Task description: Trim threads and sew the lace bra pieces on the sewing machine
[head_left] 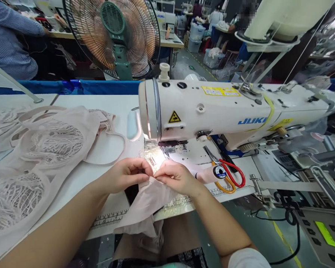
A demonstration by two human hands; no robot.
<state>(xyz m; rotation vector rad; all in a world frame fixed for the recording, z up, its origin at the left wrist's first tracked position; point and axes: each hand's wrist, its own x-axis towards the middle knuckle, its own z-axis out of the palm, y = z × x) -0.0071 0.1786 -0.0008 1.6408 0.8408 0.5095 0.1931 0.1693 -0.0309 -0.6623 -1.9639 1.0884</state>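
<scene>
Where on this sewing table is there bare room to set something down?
Bare white table lies behind the pale pink lace garments, left of the white sewing machine. It is crowded by the needle, where left hand and right hand pinch pink fabric, beside red-handled scissors.

Brightly lit and sharp at centre. Glare from the sewing machine (212, 111) lamp whitening the needle plate (153, 156). Bent, stretched edges; background softly blurred.

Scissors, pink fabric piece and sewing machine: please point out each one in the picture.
scissors (231, 178): head view, on the red handle loop.
pink fabric piece (149, 203): head view, on the cloth hanging below both hands.
sewing machine (212, 111): head view, on the white arm's front.
</scene>
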